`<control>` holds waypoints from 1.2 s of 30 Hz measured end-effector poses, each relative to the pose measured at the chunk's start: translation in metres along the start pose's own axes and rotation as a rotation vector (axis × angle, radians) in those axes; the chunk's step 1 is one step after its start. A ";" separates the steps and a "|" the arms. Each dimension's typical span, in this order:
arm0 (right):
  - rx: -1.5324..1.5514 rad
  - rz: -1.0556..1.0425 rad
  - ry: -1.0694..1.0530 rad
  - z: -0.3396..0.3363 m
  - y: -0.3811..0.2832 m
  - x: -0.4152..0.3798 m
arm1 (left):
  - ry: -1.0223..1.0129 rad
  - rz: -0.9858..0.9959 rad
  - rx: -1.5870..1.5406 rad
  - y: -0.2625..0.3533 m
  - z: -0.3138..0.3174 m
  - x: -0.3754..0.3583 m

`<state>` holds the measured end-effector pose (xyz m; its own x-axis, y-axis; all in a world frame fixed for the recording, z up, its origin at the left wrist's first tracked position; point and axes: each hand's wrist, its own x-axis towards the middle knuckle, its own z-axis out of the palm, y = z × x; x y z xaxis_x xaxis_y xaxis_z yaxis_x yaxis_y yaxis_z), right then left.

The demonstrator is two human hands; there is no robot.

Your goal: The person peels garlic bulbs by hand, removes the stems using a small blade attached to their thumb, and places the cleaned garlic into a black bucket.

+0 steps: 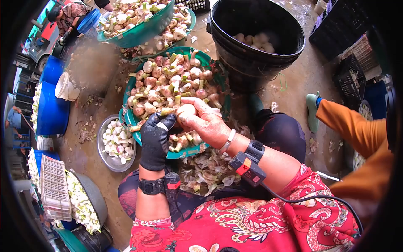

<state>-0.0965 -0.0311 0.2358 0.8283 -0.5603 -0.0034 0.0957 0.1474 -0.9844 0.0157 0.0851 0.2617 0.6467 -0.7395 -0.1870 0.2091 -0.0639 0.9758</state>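
My right hand (pixel 206 122), bare, grips a peeled-looking garlic bulb (pixel 186 112) between thumb and fingers. Right beside it, my left hand (pixel 156 136) in a black glove is closed, its fingertips by the bulb's stem end. A short whitish piece shows at the left fingers; I cannot tell what it is. Both hands are over a green basin (pixel 184 153) heaped with stemmed garlic bulbs (pixel 155 82). Left of the basin stands a metal bowl (pixel 100 140) holding white garlic cloves (pixel 118 140). Loose garlic skins (pixel 205 174) lie beneath my right forearm.
A black bucket (pixel 252 67) with pale bulbs inside stands ahead to the right. Another full green basin (pixel 138 35) sits at the far side. Blue tubs (pixel 54 109) and a white crate (pixel 54 189) line the left. A person's orange-clad leg (pixel 348 119) extends from the right.
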 end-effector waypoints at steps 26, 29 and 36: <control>0.677 0.937 -0.587 -0.018 -0.004 0.005 | -0.136 0.599 1.022 -0.006 -0.017 -0.009; 0.803 0.858 -0.543 -0.020 -0.005 -0.001 | -0.054 0.127 0.310 -0.009 -0.008 -0.012; 0.545 0.537 -0.297 -0.021 -0.007 0.007 | -0.059 -0.089 -0.163 -0.008 -0.004 -0.020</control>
<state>-0.1026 -0.0533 0.2386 0.9419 -0.0721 -0.3282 -0.1647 0.7521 -0.6382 0.0040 0.1034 0.2567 0.5768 -0.7743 -0.2603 0.3831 -0.0251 0.9234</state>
